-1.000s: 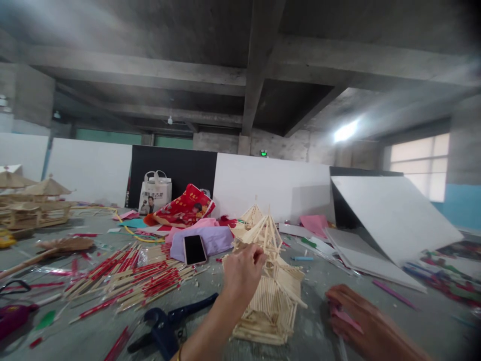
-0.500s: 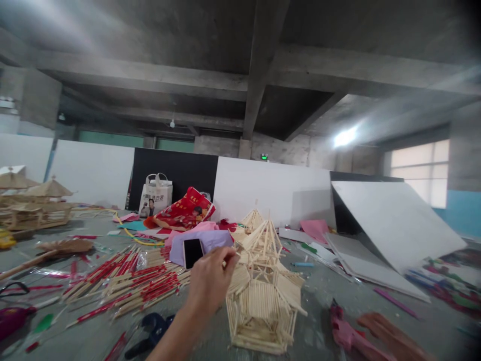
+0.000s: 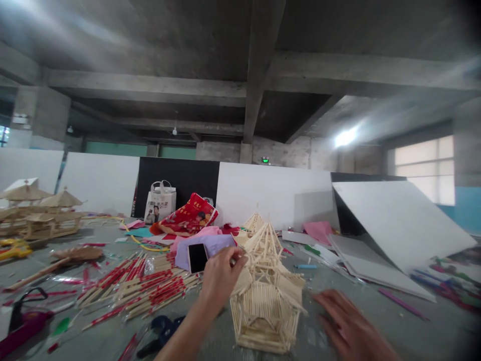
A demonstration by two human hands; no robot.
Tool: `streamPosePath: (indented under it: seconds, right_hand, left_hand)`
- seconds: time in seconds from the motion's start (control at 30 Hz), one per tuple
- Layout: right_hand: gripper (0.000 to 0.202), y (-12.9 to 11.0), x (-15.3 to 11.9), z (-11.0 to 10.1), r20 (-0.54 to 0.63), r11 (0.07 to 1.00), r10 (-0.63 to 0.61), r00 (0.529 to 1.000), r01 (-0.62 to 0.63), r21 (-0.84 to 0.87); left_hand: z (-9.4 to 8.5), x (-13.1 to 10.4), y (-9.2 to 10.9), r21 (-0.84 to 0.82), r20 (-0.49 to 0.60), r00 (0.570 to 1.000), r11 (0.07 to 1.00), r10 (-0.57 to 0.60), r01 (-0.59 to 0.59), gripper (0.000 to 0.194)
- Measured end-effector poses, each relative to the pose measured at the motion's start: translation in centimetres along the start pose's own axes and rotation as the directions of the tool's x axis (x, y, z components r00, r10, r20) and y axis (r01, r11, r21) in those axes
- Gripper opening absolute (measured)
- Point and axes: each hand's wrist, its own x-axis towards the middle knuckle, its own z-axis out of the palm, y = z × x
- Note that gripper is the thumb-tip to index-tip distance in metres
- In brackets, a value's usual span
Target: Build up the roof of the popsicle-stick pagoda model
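A pagoda-like model built of thin wooden sticks (image 3: 265, 301) stands upright in front of me, with pointed stick roofs behind its lower front part. My left hand (image 3: 221, 273) reaches to the left side of its upper part, thumb and fingertips pinched together. Whatever lies between those fingertips is too small to make out. To the right of the model, my right hand (image 3: 347, 321) hovers low over the table with its fingers stretched and apart, touching nothing that I can see.
Red-wrapped bundles of sticks (image 3: 150, 288) lie left, near a phone (image 3: 197, 258) on purple paper. Dark-handled scissors (image 3: 161, 333) and a purple tool (image 3: 26, 326) are close by. Finished wooden models (image 3: 45, 213) stand far left. A white board (image 3: 398, 220) leans at right.
My right hand has moved left and up towards the model, and the pink tool beside it is no longer visible. My left hand stays at the model's upper left side. The view has tilted slightly.
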Motion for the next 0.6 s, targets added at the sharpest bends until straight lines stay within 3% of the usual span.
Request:
streamPosePath:
  seconds: [0.1, 0.27, 0.47, 0.6]
  right_hand:
    - [0.03, -1.9, 1.6, -0.3, -0.034, 0.997, -0.079, 0.996, 0.079, -0.008]
    - [0.024, -0.7, 0.2, 1.3, -0.047, 0.997, -0.025, 0.999, 0.021, -0.069]
    - [0.024, 0.5, -1.7, 1.2, -0.045, 0.997, 0.072, 0.996, -0.07, 0.04]
    - [0.027, 1.1, -2.7, 1.1, -0.028, 0.996, 0.086, 0.996, -0.086, 0.022]
  left_hand:
    - [0.7, 0.2, 1.8, 0.012, -0.019, 0.995, 0.995, 0.096, -0.096, 0.021]
    - [1.9, 0.7, 3.1, 0.064, 0.012, 0.977, 0.975, 0.214, -0.214, 0.028]
    - [2.6, 1.1, 2.6, 0.069, -0.003, 0.981, 0.978, 0.195, -0.194, 0.028]
    - [2.6, 1.1, 2.5, 0.059, 0.002, 0.983, 0.981, 0.184, -0.184, 0.027]
